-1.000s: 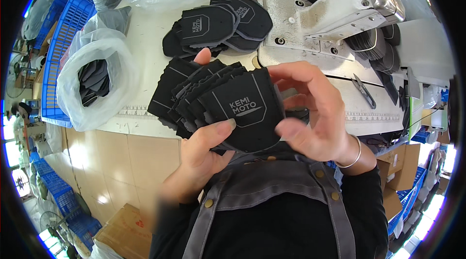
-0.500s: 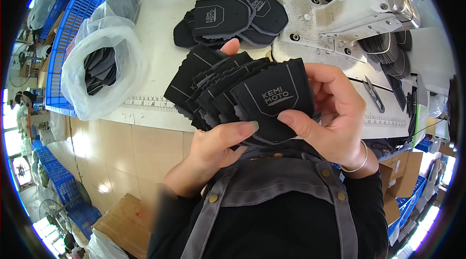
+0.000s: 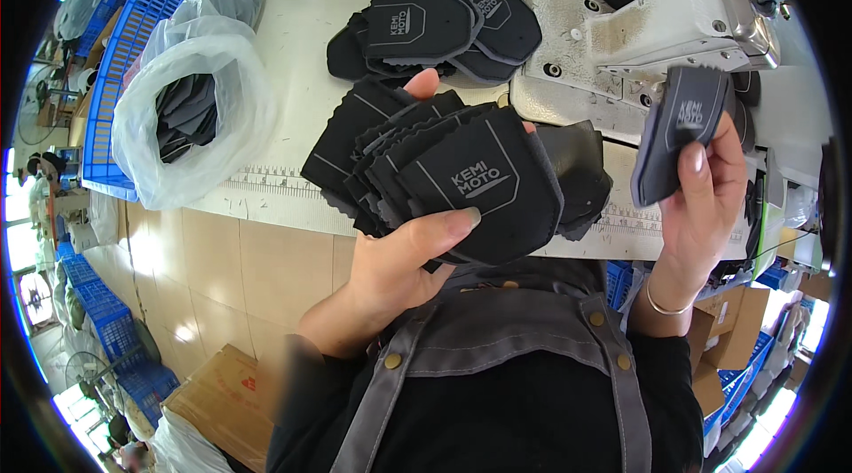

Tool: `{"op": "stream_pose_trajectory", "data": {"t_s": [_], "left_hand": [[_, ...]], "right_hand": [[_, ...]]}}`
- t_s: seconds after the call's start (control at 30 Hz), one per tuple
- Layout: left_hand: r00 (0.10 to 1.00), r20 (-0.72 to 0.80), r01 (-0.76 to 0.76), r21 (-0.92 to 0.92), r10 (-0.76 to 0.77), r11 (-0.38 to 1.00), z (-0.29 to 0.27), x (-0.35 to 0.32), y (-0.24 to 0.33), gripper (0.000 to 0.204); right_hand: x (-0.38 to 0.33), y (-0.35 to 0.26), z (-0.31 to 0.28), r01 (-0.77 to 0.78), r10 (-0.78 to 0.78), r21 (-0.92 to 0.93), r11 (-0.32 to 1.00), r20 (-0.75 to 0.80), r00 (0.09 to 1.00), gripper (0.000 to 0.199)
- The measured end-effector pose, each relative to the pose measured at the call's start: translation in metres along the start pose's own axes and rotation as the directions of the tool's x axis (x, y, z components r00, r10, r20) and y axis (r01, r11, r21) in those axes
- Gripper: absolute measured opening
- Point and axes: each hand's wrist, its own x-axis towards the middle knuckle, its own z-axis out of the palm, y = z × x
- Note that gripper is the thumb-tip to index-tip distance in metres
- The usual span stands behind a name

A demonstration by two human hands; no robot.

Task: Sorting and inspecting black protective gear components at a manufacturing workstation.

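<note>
My left hand [image 3: 390, 264] is closed round a fanned stack of black padded fabric pieces [image 3: 524, 207], its thumb pressed on the top one. The top piece has a pale printed outline and lettering; several jagged edges show behind it. Out to the right, my right hand [image 3: 710, 193] pinches a single black padded fabric piece [image 3: 661, 145] between thumb and fingers, apart from the stack. Between the hands, a dark bundle [image 3: 579, 176] shows beside the stack; whether it is held or lies on the table, I cannot tell.
More black pieces [image 3: 417, 25] lie piled on the white table [image 3: 293, 118] ahead. A white sewing machine [image 3: 674, 20] stands at the right. On the left, an open plastic bag [image 3: 240, 100] holds dark pieces next to a blue crate [image 3: 120, 105]. A ruler strip [image 3: 275, 178] runs along the table's near edge.
My right hand has left the stack and moved right, taking one padded piece with it. My left hand keeps its hold on the others. The snips at the right are now hidden.
</note>
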Motion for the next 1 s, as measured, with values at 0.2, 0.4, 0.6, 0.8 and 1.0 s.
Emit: {"op": "stream_pose_trajectory", "data": {"t_s": [0.2,0.4,0.6,0.8,1.0], "left_hand": [[0.997,-0.057,-0.044,0.136,0.053,0.990,-0.001,-0.002,-0.003,0.085],[0.999,-0.003,-0.048,0.040,0.048,0.998,-0.006,-0.005,0.000,0.083],[0.990,-0.128,-0.033,0.225,0.063,0.974,0.008,-0.004,-0.004,0.085],[0.994,-0.020,0.102,-0.121,-0.105,0.987,0.004,-0.005,0.000,0.091],[0.981,0.165,0.138,-0.210,-0.104,0.968,-0.006,-0.001,-0.003,0.092]], "right_hand": [[-0.013,-0.001,-0.001,-0.031,0.052,-0.050,0.998,0.505,0.862,0.021],[-0.015,-0.013,0.011,0.136,-0.014,-0.154,0.979,0.610,0.793,0.021],[-0.013,-0.004,0.031,0.360,-0.242,-0.155,0.920,0.498,0.833,0.021],[-0.017,0.011,0.017,0.154,-0.143,-0.080,0.985,0.126,0.982,0.031],[-0.008,0.020,-0.016,0.022,-0.038,0.243,0.970,0.061,0.997,0.034]]}}
